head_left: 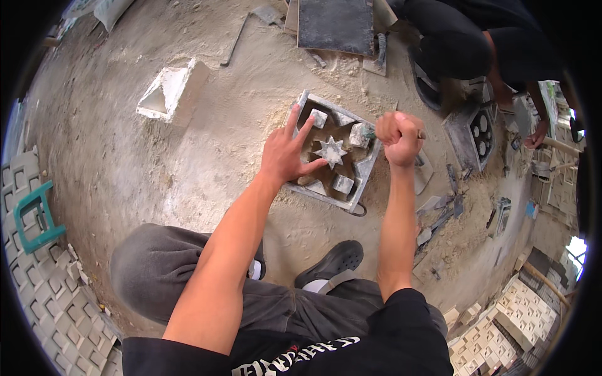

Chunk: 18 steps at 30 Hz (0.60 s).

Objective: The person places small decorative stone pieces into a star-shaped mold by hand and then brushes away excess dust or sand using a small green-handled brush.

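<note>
A square metal mould (327, 193) lies on the dusty ground in front of me, with a star-shaped block (331, 152) at its middle and pale square blocks (343, 183) near its corners. My left hand (285, 153) rests over the mould's left side, fingers spread, thumb close to the star. My right hand (401, 136) is closed around a short-handled brush (370, 133) above the mould's right edge. Its greenish end points left at the upper right block, and the handle's end sticks out on the right. The fist hides most of the brush.
A white hollow block (172, 94) sits at the upper left, and a dark board (335, 26) lies at the top. At the upper right a person (454, 53) crouches by another mould (470, 138). Metal strips (437, 219) lie to the right; patterned blocks (56, 294) are stacked at lower left.
</note>
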Each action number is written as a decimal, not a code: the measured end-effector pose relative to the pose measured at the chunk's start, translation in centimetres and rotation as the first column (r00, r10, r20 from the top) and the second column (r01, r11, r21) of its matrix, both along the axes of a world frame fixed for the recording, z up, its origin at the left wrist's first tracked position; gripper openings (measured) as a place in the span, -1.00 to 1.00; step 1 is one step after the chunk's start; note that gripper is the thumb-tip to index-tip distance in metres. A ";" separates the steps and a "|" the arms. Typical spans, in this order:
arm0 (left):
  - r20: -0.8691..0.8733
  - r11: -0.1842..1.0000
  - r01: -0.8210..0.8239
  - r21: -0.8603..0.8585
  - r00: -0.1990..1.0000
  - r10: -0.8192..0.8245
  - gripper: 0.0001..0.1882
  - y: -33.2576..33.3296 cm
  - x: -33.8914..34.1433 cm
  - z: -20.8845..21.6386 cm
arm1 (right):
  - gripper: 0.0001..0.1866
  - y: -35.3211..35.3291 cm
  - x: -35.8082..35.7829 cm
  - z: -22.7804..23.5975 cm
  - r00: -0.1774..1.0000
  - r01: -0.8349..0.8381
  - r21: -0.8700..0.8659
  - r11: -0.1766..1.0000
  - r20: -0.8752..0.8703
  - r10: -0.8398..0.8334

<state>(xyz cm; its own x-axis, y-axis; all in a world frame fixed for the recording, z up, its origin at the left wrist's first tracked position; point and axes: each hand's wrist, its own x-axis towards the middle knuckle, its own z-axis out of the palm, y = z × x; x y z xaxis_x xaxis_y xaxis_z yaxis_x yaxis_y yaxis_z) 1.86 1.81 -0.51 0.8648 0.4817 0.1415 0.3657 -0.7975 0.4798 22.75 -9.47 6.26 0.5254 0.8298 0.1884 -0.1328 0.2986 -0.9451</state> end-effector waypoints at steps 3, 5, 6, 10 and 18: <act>0.033 1.000 0.004 -0.002 0.999 -0.004 0.00 -0.3 0.3 -0.4 | -0.53 0.7 -0.4 -2.3 0.997 0.071 -0.063 0.995 0.044 -0.069; 0.022 1.000 0.006 -0.007 1.000 -0.006 0.01 -0.2 0.2 -0.5 | -0.53 1.1 0.3 -1.1 0.998 0.054 -0.050 0.997 -0.018 -0.055; 0.007 1.000 0.009 -0.013 1.000 -0.009 0.01 -0.2 0.0 -0.4 | -0.53 1.5 0.5 -0.4 0.998 0.042 -0.040 0.998 -0.051 -0.044; -0.030 0.999 0.010 -0.036 0.999 -0.011 0.03 0.2 -0.4 -0.1 | -0.52 0.9 -0.5 4.0 0.939 0.313 0.039 0.949 -0.165 -0.303; -0.012 0.999 0.014 -0.031 1.000 -0.014 0.03 0.0 0.1 -0.1 | -0.56 1.6 -2.7 -1.8 0.936 0.353 -0.042 0.935 0.026 -0.352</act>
